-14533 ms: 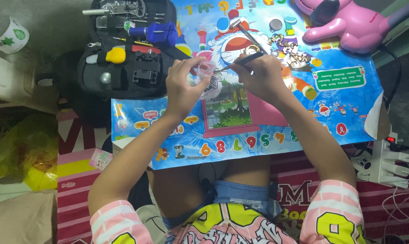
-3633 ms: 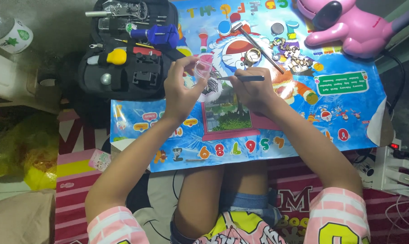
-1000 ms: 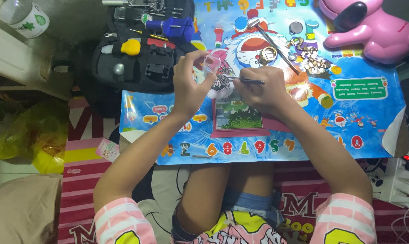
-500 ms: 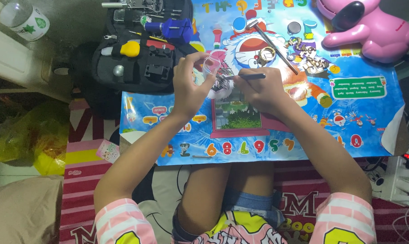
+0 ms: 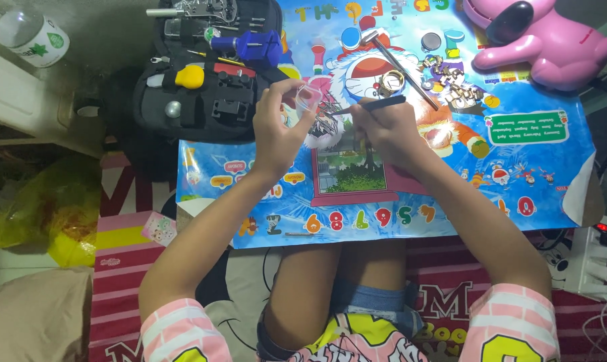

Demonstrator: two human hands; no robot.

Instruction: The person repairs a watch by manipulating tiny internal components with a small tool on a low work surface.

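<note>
View from above of a seated person working over a colourful cartoon play mat (image 5: 397, 194), which serves as the landmark for all positions below. The left hand (image 5: 277, 131) is raised over the upper-left part of the mat, its fingers pinched around a small clear plastic container (image 5: 308, 98). The right hand (image 5: 384, 131), just right of the left and above the mat's centre, is closed around a slim black tool (image 5: 370, 105); the tool's tip points left toward the container and sits close to it, though contact cannot be made out. Beneath the two hands lies a small cluster of metal parts (image 5: 327, 117), too fine to identify. On the mat's upper middle rest a long thin metal rod (image 5: 401, 67), a gold ring-shaped part (image 5: 391, 82) and a scatter of metal links (image 5: 451, 84). Off the mat's upper-left edge lies an open black tool case (image 5: 203, 80) with a yellow-handled tool and a blue tool inside. A pink plush toy (image 5: 538, 40) lies at the mat's upper-right corner. A white power strip (image 5: 595, 261) sits beyond its lower-right corner.
</note>
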